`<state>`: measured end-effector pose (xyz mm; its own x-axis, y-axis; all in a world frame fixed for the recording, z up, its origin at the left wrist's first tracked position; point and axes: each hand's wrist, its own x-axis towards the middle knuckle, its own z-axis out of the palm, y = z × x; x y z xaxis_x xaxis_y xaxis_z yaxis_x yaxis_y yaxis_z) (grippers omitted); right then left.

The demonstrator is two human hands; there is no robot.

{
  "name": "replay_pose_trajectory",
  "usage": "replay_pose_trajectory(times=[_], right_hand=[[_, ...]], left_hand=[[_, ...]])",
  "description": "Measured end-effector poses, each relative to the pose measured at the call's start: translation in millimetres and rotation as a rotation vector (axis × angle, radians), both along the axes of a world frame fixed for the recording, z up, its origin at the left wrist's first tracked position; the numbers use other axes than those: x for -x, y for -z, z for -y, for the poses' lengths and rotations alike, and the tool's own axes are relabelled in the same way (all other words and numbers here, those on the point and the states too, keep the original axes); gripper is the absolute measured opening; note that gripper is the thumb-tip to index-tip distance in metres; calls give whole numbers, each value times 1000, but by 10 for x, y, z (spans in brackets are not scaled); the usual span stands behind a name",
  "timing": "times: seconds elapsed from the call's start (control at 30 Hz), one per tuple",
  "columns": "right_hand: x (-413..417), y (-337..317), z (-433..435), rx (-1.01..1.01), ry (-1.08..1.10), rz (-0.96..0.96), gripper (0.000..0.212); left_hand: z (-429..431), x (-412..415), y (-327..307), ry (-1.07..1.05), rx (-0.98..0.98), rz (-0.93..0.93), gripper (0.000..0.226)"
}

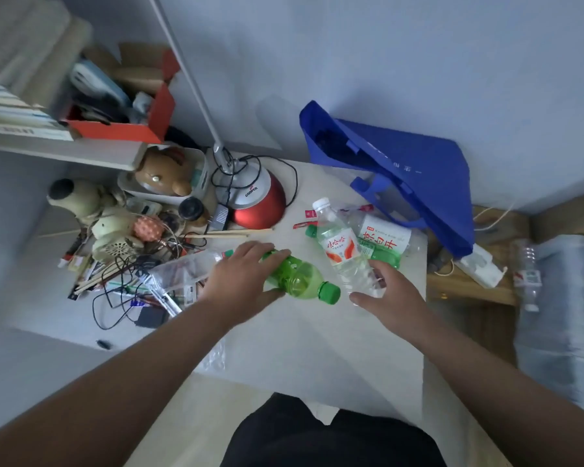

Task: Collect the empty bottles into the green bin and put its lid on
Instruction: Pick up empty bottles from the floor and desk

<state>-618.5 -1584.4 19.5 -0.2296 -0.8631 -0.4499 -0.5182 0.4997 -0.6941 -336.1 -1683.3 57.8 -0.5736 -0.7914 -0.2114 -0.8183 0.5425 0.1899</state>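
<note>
Head view. Your left hand [246,274] was curled round the green bottle [300,281], which lay on its side on the pale table [317,348], cap toward you. Your right hand [390,293] was at the base of the red-labelled clear bottle [339,249], thumb and fingers spread to either side; grip could not be told. Just behind lay a second green bottle [385,256] and a white-labelled bottle [385,237], against each other. A blue tote bag [425,183] stood by the wall.
</note>
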Motion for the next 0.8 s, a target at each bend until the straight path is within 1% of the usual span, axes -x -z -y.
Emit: replay_pose_trajectory(times=[0.1,0.17,0.2,0.3,0.43,0.57,0.63,0.7,0.8], right_hand=[[39,-35,-131,0,-57,60,53],[39,-8,-201,-36,-101,106,64],[23,-6,-253,-48,-148,122,64],[-108,-5,-403,-63,-320,139,54],[-446,-5,-639,-100,-554,155,60],[-949,-2,-893,-149,-771,158,64],[-1244,6,-1053,-170,-891,130,69],[-1533,10,-1231,-197,-997,99,70],[-2058,46,-1611,-230,-1158,48,63]], left_hand=[[-591,-19,-121,-320,-92,-117,76],[-1007,-38,-156,-529,-161,-186,78],[-1250,-60,-169,-643,-193,-216,79],[-2020,-184,-148,-972,-299,-346,79],[-3096,-383,-29,-1349,-466,-615,70],[-4131,-558,90,-1705,-487,-848,65],[-4630,-594,126,-1872,-483,-1030,53],[-5078,-622,136,-2004,-459,-1186,40],[-5843,-670,210,-2187,-372,-1281,27]])
